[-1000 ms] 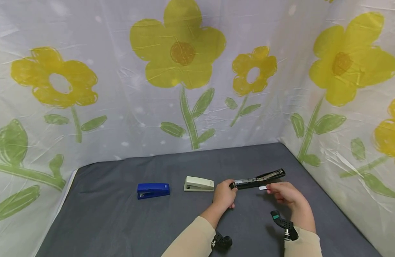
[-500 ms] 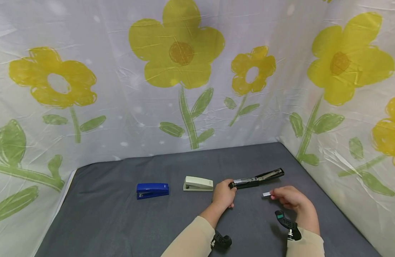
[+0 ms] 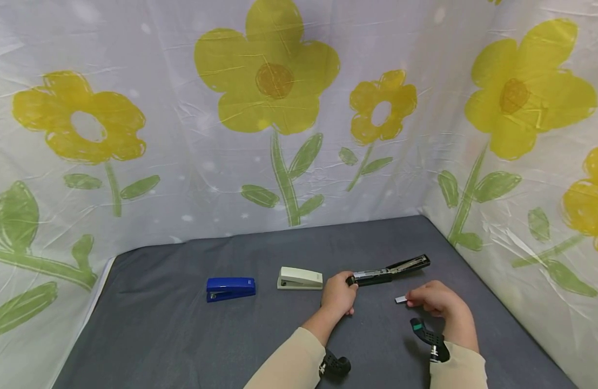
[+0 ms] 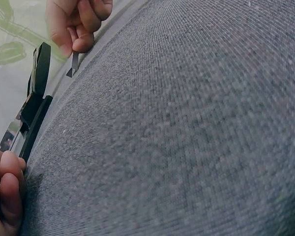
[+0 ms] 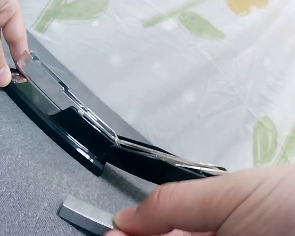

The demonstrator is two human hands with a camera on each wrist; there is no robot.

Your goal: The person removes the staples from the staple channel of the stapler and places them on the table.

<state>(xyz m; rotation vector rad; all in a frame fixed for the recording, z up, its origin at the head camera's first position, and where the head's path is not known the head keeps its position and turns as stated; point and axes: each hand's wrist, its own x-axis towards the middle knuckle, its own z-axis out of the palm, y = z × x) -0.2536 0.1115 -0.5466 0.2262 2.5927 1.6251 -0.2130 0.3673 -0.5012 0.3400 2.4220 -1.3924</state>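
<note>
A black stapler (image 3: 375, 277) lies on the grey cloth with its top arm swung back to the right, the metal magazine exposed. My left hand (image 3: 338, 294) grips the front end of its base between thumb and fingers. My right hand (image 3: 437, 300) pinches a short strip of staples (image 3: 401, 299) between thumb and fingertips, just in front of the stapler. In the right wrist view the staple strip (image 5: 86, 215) points left from the fingertips, apart from the black base (image 5: 54, 128). The left wrist view shows the strip (image 4: 74, 63) hanging from the right fingers.
To the left of my left hand a cream stapler (image 3: 300, 278) stands closed on the grey cloth (image 3: 182, 335). Farther left is a blue stapler (image 3: 230, 289). A white curtain (image 3: 192, 178) with yellow flowers hangs behind and on the sides.
My right hand has drawn the staple strip back from the stapler toward me, then shifted slightly left. My left hand and the black stapler have stayed in place.
</note>
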